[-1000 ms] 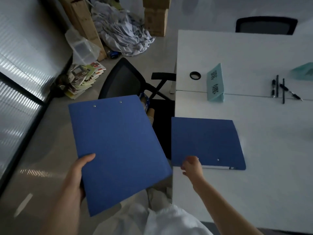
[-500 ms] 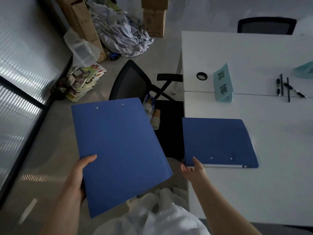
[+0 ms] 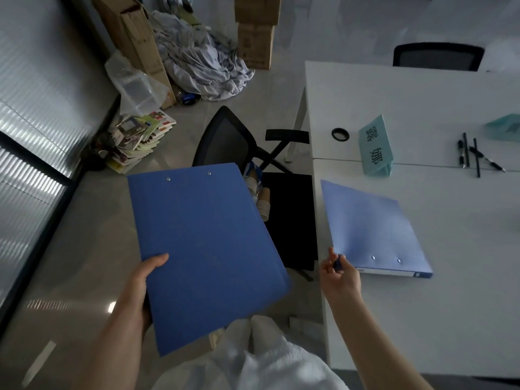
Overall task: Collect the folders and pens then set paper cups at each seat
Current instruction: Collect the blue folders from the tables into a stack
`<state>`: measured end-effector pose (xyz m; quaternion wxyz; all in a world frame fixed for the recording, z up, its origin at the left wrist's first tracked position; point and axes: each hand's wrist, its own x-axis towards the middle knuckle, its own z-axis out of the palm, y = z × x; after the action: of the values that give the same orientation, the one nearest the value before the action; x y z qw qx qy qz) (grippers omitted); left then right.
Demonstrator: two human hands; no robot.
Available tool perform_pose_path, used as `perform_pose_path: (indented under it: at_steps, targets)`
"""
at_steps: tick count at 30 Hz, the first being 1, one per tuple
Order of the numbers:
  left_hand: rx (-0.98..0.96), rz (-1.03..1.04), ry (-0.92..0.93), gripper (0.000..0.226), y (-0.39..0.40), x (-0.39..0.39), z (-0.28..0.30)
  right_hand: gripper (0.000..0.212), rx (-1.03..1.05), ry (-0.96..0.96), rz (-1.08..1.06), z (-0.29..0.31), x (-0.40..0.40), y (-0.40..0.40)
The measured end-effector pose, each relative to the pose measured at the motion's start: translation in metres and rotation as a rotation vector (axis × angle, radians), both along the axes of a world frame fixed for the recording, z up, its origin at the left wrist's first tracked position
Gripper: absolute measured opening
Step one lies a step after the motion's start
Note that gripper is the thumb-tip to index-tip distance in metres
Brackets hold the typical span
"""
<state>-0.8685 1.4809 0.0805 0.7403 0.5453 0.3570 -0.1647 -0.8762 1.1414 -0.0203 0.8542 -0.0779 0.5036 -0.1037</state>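
Observation:
My left hand (image 3: 142, 288) grips a blue folder (image 3: 205, 249) by its near left edge and holds it flat above the floor. A second blue folder (image 3: 374, 229) rests on the white table (image 3: 422, 319) near its left edge. My right hand (image 3: 339, 273) pinches that folder's near left corner, which looks tilted up. Several black pens (image 3: 470, 154) lie further back on the table. Stacked paper cups (image 3: 260, 197) lie on the black chair (image 3: 289, 220) seat beside the table.
A teal name card (image 3: 375, 149) and a black cable grommet (image 3: 340, 134) sit on the table. Cardboard boxes (image 3: 254, 29), crumpled cloth (image 3: 202, 60) and a pile of booklets (image 3: 138, 136) crowd the floor at the back. Another chair (image 3: 437, 56) stands at the far side.
My right hand has closed on the table folder's near left corner and the folder has turned and tilted, catching more light. The left hand's folder has stayed put.

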Motion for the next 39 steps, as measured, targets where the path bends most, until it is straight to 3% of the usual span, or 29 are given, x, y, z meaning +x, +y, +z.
perform_pose_path:
  at_steps: [2,4,6,11,19,22,25,31,33,36,39]
  targets:
    - [-0.011,-0.008,-0.006,0.028,0.004,0.004,0.000,0.024,0.022,-0.107,0.027,0.018,-0.010,0.008]
    - [-0.022,-0.028,-0.023,0.025,0.007,0.009,0.003,0.061,0.038,-0.269,0.080,0.029,-0.021,0.018]
    - [-0.039,-0.045,-0.033,0.022,0.009,0.014,0.007,0.077,0.043,-0.348,0.154,0.031,-0.025,0.027]
    - [-0.051,-0.029,-0.084,0.025,0.029,0.024,0.015,0.060,-0.036,-0.420,0.426,0.041,-0.018,0.051]
    - [-0.052,-0.007,-0.101,0.035,0.082,0.033,0.019,0.046,-0.408,-0.447,1.052,0.077,0.014,0.076]
    - [-0.053,0.024,-0.104,0.034,0.104,0.033,0.017,0.041,-0.596,-0.422,1.335,0.088,0.034,0.093]
    - [-0.073,0.028,-0.115,0.040,0.123,0.034,0.016,0.049,-0.802,-0.394,1.582,0.087,0.056,0.119]
    - [-0.095,0.080,-0.073,0.037,0.153,0.049,0.012,0.014,-1.470,-0.296,1.948,0.077,0.098,0.168]
    - [-0.081,0.090,-0.055,0.033,0.162,0.063,0.009,0.013,-1.401,-0.230,1.884,0.072,0.116,0.181]
    - [-0.064,0.083,-0.035,0.029,0.169,0.091,0.006,0.017,-1.055,-0.179,1.654,0.068,0.147,0.203]
    - [-0.061,0.067,-0.012,0.031,0.175,0.134,0.001,0.035,-0.667,-0.172,1.472,0.065,0.186,0.222]
